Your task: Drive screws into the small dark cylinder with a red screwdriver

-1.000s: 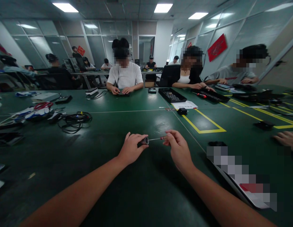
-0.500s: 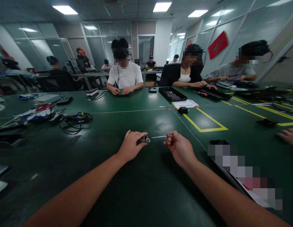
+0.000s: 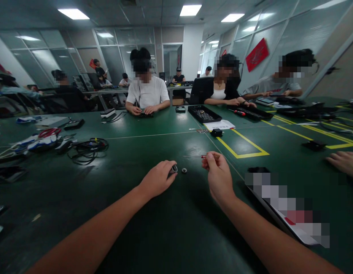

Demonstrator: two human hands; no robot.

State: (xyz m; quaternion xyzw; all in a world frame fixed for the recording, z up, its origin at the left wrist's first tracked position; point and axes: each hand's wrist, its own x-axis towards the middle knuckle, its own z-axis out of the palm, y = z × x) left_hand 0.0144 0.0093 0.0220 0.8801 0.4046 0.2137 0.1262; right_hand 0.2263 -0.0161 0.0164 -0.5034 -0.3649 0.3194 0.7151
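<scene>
Screwdriver (image 3: pixel 193 156) and fingers meet in a light pinch: my right hand (image 3: pixel 219 173) grasps the tool by its red-marked handle, and the thin shaft points left, roughly level. My left hand (image 3: pixel 157 178) is wrapped around a dark cylinder (image 3: pixel 173 172), its open, pale-rimmed end facing right. Between my two hands, just right of that open end and apart from it, a small round metal piece (image 3: pixel 184 171) lies on the green table (image 3: pixel 165 228). The shaft's tip is on the far side of the piece and apart from it; how high it hangs over the surface I cannot tell.

To my left a coil of black cable (image 3: pixel 89 149) lies near a jumbled heap (image 3: pixel 48 139) with a red loop on top. On the far side, slightly right, I have a black tray (image 3: pixel 190 113) of small parts, a white sheet (image 3: pixel 222 125) just in front of it, and a small black block (image 3: pixel 216 132) near a yellow tape outline (image 3: pixel 252 155). Near me on the right lies a long flat object (image 3: pixel 306 238), partly blurred; beyond it another person's hand (image 3: pixel 343 161) rests at the edge of my view.
</scene>
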